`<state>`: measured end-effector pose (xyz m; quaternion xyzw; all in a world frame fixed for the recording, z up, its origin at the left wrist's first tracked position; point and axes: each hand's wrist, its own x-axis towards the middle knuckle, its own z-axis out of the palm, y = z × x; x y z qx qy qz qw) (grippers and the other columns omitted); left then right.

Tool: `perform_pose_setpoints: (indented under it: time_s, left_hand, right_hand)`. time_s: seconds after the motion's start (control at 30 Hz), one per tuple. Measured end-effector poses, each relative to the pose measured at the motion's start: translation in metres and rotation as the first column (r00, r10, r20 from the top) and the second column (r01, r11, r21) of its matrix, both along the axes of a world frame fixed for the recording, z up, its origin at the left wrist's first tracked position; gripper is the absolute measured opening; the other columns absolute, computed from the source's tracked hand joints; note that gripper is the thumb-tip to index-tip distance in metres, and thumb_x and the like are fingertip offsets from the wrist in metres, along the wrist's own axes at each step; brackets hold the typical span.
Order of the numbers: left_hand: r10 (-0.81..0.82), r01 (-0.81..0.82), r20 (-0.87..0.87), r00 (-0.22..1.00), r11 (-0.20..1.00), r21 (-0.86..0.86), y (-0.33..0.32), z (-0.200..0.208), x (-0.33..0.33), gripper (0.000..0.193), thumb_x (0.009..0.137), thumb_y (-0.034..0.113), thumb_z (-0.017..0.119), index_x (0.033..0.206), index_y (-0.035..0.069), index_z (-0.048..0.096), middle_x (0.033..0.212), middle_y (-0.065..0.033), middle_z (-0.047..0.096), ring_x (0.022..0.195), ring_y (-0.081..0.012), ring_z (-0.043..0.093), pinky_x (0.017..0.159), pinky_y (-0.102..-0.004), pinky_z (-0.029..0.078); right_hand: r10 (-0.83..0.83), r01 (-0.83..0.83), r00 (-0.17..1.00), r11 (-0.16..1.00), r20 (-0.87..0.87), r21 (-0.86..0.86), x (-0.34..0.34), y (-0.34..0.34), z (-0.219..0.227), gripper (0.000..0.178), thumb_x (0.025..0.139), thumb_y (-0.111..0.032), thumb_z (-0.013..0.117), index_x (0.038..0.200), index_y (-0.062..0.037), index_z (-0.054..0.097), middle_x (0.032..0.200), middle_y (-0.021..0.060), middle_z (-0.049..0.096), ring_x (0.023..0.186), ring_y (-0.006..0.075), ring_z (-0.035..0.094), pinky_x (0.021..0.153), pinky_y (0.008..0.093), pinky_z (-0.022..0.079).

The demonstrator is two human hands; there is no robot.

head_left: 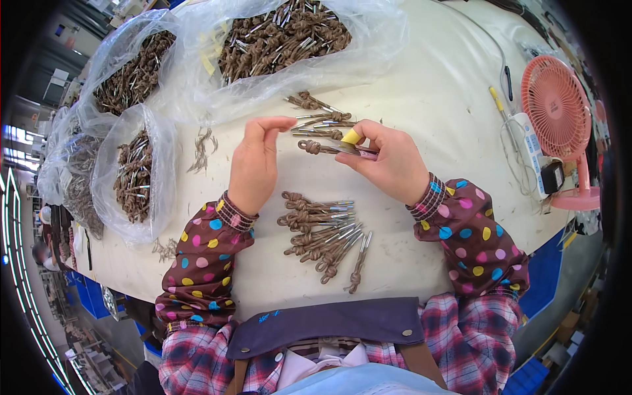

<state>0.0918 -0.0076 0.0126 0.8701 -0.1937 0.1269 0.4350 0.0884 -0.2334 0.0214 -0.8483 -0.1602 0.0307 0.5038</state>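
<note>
My right hand (393,161) is closed on what looks like small metal snips (350,147), with a yellow piece at the index finger. The fingers partly hide the tool. Just left of it lies a knotted brown shoelace (315,147), its far end reaching under those fingers. My left hand (257,158) hovers empty over the table, index finger stretched toward a small group of knotted shoelaces (316,120) with shiny tips. Nearer to me, more brown shoelaces (309,220) lie in a fanned row, tips mostly pointing right, and one (357,263) sits slightly apart.
Clear plastic bags (191,72) full of knotted laces stand at the far left. Loose thread scraps (203,148) lie on the pale table (395,263). To the right are a pink fan (556,99), a white power strip (526,151) with cables, and a yellow-handled tool (496,99).
</note>
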Motion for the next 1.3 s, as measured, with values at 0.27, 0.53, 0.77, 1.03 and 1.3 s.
perform_pose_setpoints:
  time_s: [0.27,0.53,0.77,1.03,1.3]
  left_hand:
    - [-0.281,0.258,0.085,0.956,0.942,0.216,-0.009,0.014,-0.007,0.046,0.078,-0.009,0.058,0.121,0.008,0.053,0.118,-0.0151,0.057,0.108,-0.0297,0.056,0.093,-0.0345,0.045]
    - [-0.325,0.195,-0.511,0.796,0.936,-0.291,-0.005,0.002,-0.008,0.024,0.099,0.014,0.046,0.114,0.001,0.057,0.081,-0.0052,0.063,0.074,-0.0119,0.059,0.073,-0.025,0.048]
    - [-0.493,0.194,-0.631,0.598,0.854,-0.483,0.002,0.004,-0.004,0.036,0.103,0.027,0.036,0.108,-0.001,0.059,0.08,-0.0029,0.061,0.074,-0.01,0.056,0.073,-0.0252,0.047]
    - [-0.55,0.587,-0.394,0.737,0.809,-0.032,0.01,0.001,-0.027,0.018,0.094,0.015,0.051,0.101,0.004,0.064,0.091,-0.0091,0.059,0.087,-0.0235,0.057,0.079,-0.0333,0.046]
    - [-0.163,0.171,-0.069,0.984,0.977,0.129,-0.001,-0.014,0.039,0.028,0.088,0.001,0.052,0.114,0.006,0.058,0.113,-0.011,0.057,0.1,-0.0265,0.058,0.086,-0.0337,0.047]
  right_hand:
    - [-0.012,0.012,1.0,1.0,0.006,0.025,0.002,-0.001,-0.003,0.017,0.08,-0.012,0.074,0.087,-0.0017,0.062,0.069,-0.0009,0.058,0.059,0.0046,0.047,0.054,0.0218,0.041]
    - [0.041,-0.007,0.991,0.969,-0.131,0.246,0.005,0.0,-0.013,0.023,0.083,-0.018,0.071,0.094,-0.0004,0.061,0.078,0.0061,0.064,0.068,0.0081,0.057,0.061,0.0235,0.048]
    - [0.063,-0.034,0.992,0.968,-0.109,0.25,-0.002,0.003,-0.007,0.021,0.083,-0.015,0.07,0.094,0.0001,0.06,0.081,0.0073,0.066,0.069,0.0118,0.062,0.063,0.0245,0.05]
    - [0.026,0.014,0.985,0.973,0.168,-0.232,0.014,-0.029,-0.005,0.026,0.079,-0.013,0.072,0.1,-0.003,0.06,0.083,0.0065,0.066,0.073,0.0202,0.065,0.066,0.0275,0.053]
    - [0.004,0.029,0.987,0.979,0.162,-0.202,0.042,-0.022,-0.032,0.036,0.078,-0.012,0.071,0.11,-0.0048,0.057,0.093,0.0097,0.062,0.087,0.0263,0.063,0.074,0.0333,0.053]
